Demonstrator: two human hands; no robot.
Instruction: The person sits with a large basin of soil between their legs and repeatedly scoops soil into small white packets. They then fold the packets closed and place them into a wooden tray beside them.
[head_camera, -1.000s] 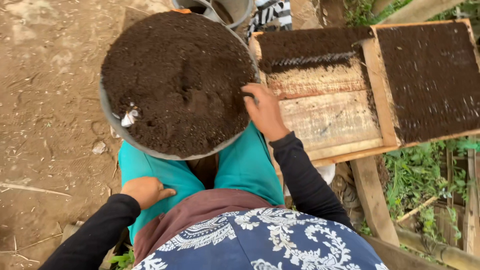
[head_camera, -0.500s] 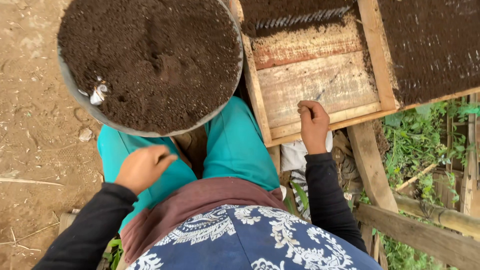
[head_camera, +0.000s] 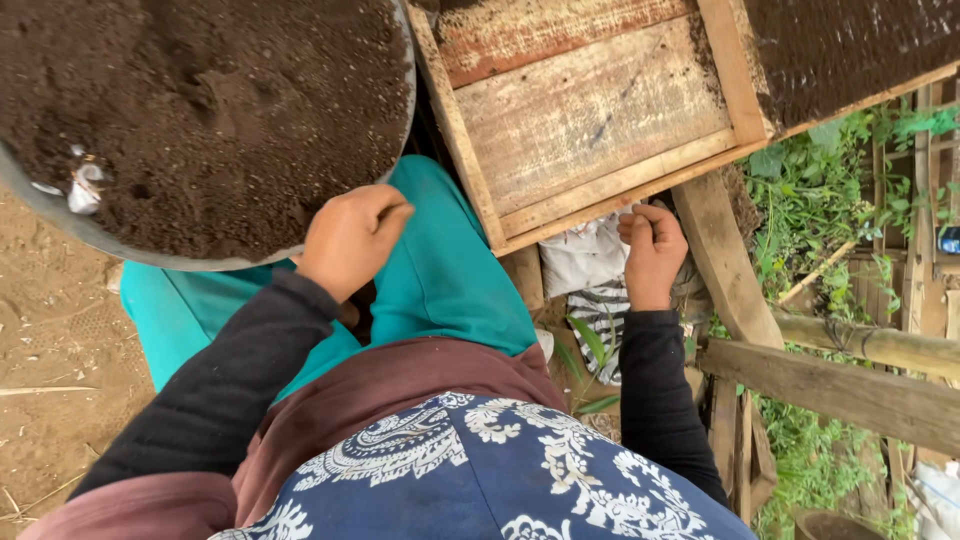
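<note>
A: Start with the biggest thing.

B: The wide round grey basin (head_camera: 60, 215), heaped with dark brown soil (head_camera: 220, 100). It sits at the person's knees, over the teal trousers (head_camera: 440, 280), with a scrap of pale plastic (head_camera: 80, 185) lying in the dirt near the rim.

A: And beside it?

B: A shallow rectangular wooden tray (head_camera: 590, 110). Its near part is bare weathered board. A 2nd tray (head_camera: 850, 45) just beside it is already covered with the dark soil, so I'd judge 1 filled and most of this 1 left to fill.

A: The hands?

B: The left hand (head_camera: 350, 235) is curled into a loose fist, knuckles up, at the basin's near rim. I cannot tell whether it grips anything. The right hand (head_camera: 652, 250) is curled too, just below the tray's front edge, fingers folded in, nothing visible in it.

A: Anything in the way?

B: Rough timber posts (head_camera: 850, 385) and green weeds (head_camera: 810, 200) crowd the right side. A striped cloth bundle (head_camera: 600, 310) lies under the tray by the right wrist.
</note>
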